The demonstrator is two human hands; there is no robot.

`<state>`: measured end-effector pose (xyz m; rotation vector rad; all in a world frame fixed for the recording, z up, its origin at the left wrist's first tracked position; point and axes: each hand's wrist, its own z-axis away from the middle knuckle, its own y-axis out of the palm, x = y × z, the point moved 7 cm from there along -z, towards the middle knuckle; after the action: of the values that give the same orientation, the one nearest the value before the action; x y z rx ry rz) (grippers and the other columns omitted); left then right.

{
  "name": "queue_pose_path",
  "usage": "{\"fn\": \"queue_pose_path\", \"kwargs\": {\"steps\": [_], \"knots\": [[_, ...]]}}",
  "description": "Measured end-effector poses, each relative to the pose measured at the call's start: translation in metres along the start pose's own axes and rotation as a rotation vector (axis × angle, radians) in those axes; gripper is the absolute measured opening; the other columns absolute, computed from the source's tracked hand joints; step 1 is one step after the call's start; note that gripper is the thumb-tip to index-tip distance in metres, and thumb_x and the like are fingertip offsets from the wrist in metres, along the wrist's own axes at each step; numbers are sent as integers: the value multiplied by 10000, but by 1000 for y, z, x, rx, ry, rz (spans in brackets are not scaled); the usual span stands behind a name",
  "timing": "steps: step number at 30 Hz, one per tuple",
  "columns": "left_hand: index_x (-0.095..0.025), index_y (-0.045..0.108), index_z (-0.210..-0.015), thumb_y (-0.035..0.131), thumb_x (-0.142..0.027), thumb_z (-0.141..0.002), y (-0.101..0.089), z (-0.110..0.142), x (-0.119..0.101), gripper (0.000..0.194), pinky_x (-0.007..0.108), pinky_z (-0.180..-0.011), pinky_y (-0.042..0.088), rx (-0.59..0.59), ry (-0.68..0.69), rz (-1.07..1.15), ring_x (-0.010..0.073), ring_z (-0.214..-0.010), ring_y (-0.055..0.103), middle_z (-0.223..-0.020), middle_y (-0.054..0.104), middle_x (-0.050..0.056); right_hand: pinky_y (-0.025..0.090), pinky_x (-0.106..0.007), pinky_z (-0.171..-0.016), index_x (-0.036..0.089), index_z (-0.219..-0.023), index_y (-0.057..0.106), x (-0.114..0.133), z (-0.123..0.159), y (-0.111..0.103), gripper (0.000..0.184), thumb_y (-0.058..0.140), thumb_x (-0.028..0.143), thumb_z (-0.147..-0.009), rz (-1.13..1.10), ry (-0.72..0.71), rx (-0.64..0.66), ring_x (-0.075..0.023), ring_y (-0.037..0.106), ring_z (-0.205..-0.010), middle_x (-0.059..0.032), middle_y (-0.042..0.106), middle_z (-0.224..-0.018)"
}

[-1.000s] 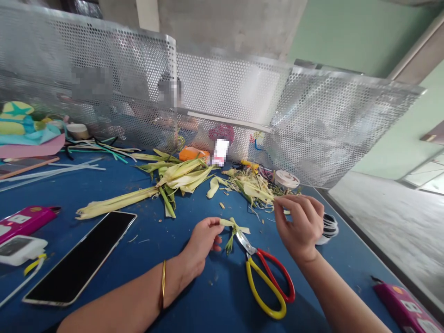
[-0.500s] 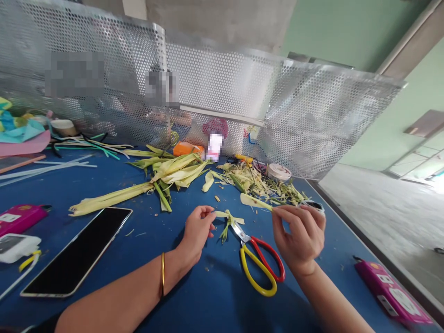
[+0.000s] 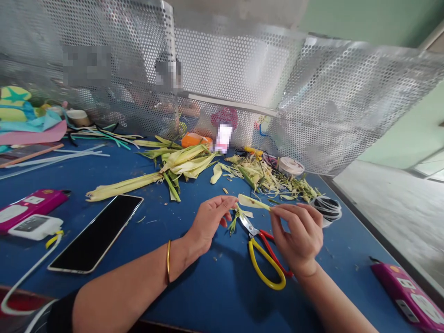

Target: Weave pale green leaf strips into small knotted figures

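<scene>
Husk strip: the pale strip (image 3: 255,202) is stretching between the two hands, just beyond the blades of the scissors (image 3: 255,233).
Right hand: the fingertips of this hand (image 3: 298,233) are pinching the strip's right end, to the right of the scissors.
Left hand: this hand (image 3: 210,222) is holding its fingertips together at the strip's left tip, left of the scissors; whether they are gripping the strip, I cannot tell.
Knotted piece: this green-ended bit (image 3: 233,225) is lying at the scissors' tips.
Husk bundle: it (image 3: 185,163) is lying beyond and left of the scissors.
Scrap heap: it (image 3: 258,174) is spreading beyond the scissors.
Wire coil: it (image 3: 326,210) is sitting right of the scissors.
Phone: the dark-screened phone (image 3: 99,233) is lying left of the scissors.
Mesh screen: it (image 3: 229,60) is standing well beyond the scissors.
</scene>
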<state>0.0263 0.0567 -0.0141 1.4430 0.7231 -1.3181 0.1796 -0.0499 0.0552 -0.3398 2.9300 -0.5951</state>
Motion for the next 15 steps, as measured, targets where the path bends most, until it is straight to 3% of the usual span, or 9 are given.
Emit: {"fn": "queue_pose_path", "kwargs": {"steps": [4,15], "knots": [[-153,728,-750,720,-525,-716,1,1,0,373,233,-518,356,19,-17,9,99,-565,466,-614,585,20,477,-387,-871,252,-911,605,2,5,5,210,674,73,-827,-23,1,53,-153,687,-708,17,736,-820],[-148,740,-751,760,-374,-698,-4,-3,4,233,234,-489,333,-45,-28,59,83,-526,454,-576,563,-7,468,-392,-865,227,-922,614,11,5,10,196,674,65,-827,-46,-30,107,-171,685,-724,-6,745,-830]]}}
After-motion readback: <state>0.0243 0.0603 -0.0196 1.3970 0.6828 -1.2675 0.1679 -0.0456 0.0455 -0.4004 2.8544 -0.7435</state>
